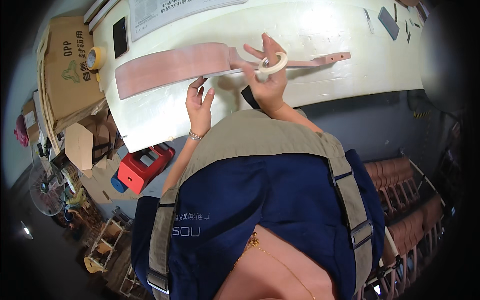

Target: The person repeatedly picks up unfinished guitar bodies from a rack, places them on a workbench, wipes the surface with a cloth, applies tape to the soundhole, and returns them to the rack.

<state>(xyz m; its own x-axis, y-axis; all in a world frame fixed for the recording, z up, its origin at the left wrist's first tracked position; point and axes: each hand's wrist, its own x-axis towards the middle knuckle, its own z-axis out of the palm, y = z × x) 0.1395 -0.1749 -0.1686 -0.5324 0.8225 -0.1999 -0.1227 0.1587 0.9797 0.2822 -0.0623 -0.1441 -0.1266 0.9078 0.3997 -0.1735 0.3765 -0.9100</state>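
Note:
A small unfinished guitar or ukulele, bare pinkish wood, rests on its side on the white tabletop, its neck pointing right. A pale strip runs along its near edge toward the neck. My left hand is at the body's near lower edge, fingertips touching it, thumb held apart. A roll of cream masking tape hangs around the fingers of my right hand. That hand is over the joint of neck and body, its fingers spread and partly blurred; whether it touches the wood I cannot tell.
A phone, a yellow tape roll and newspaper lie at the table's far left. A blade and dark block lie far right. Left stand a cardboard box and red device; instrument racks stand right.

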